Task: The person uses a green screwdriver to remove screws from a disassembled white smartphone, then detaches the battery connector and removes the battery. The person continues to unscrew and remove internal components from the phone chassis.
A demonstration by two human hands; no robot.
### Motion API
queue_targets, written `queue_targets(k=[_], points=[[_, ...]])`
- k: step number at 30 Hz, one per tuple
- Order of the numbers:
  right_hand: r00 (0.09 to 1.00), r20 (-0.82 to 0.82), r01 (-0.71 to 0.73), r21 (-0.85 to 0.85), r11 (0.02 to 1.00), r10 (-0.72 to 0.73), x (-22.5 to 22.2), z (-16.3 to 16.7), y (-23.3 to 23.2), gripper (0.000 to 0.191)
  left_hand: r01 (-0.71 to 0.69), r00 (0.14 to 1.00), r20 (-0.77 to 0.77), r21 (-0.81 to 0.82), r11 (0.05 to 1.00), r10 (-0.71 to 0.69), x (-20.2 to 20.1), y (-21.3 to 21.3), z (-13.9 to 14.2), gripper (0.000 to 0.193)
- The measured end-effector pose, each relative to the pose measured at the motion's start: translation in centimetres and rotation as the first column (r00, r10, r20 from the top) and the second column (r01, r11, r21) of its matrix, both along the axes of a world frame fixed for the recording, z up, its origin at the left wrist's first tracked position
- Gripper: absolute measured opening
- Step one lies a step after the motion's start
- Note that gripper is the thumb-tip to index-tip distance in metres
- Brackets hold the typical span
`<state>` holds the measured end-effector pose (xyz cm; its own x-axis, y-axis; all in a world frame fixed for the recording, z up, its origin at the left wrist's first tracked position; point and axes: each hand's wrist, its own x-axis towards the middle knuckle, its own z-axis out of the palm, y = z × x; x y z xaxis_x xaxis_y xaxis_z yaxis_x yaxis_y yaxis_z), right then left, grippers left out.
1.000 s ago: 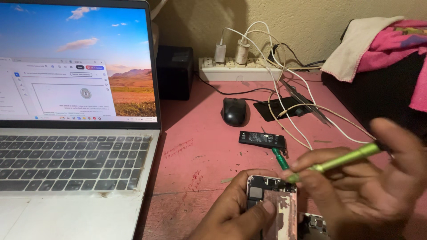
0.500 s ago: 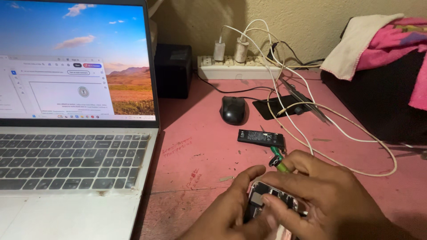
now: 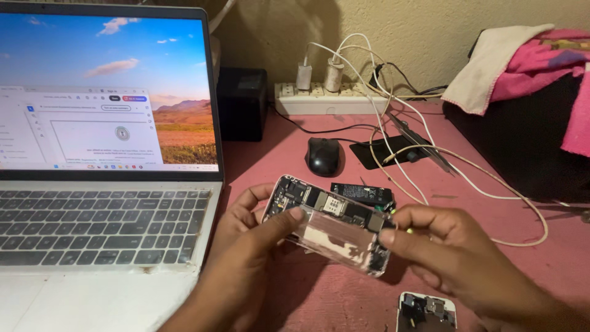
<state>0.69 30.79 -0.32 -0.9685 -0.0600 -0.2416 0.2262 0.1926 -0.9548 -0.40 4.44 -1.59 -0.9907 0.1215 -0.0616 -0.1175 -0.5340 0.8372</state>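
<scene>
Two hands share one opened phone body (image 3: 329, 224), held in the air above the pink table (image 3: 510, 270), just right of the laptop (image 3: 104, 184).

Head view: left hand (image 3: 246, 258) pinches the body's left end, thumb pressed on the top face, fingers curled behind. Right hand (image 3: 455, 252) grips the right end between thumb and fingertips. The circuit boards are exposed and the battery bay looks empty, showing pale residue.

Judgement: the step goes best with the grip kept on the frame edges, off the boards, and the body held level so that loose parts stay put.

Count:
- phone bodies in hand: 1
- second opened phone part (image 3: 427, 310), at bottom edge: 1
- black battery (image 3: 362, 193), just behind the body: 1
- mouse (image 3: 324, 155): 1
- power strip (image 3: 326, 98): 1, with 2 white chargers plugged in
- laptops: 1
</scene>
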Motion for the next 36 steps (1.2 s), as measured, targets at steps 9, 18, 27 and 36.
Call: queue_targets(k=[9, 18, 27, 36], points=[[0.956, -0.02, -0.292, 0.036, 0.956, 0.293, 0.2, -0.9, 0.0, 0.027, 0.123, 0.992, -0.039, 0.295, 0.948, -0.117, 2.6, 3.6, -0.4, 0.024], [0.884, -0.154, -0.456, -0.064, 0.888, 0.442, -0.1, -2.5, 2.1, 0.039, 0.156, 0.981, -0.13, 0.079, 0.985, -0.145, 2.3, 2.4, 0.2, 0.033], [0.943, -0.193, -0.253, 0.119, 0.96, 0.272, 0.1, -0.8, 1.3, 0.021, 0.067, 0.996, -0.054, -0.011, 0.998, -0.068, 2.0, 2.5, 0.3, 0.039], [0.749, -0.66, -0.105, -0.019, 0.994, 0.066, 0.5, 0.9, -0.9, 0.086, 0.049, 0.985, 0.17, -0.264, 0.963, -0.003, 1.4, 2.7, 0.2, 0.045]])
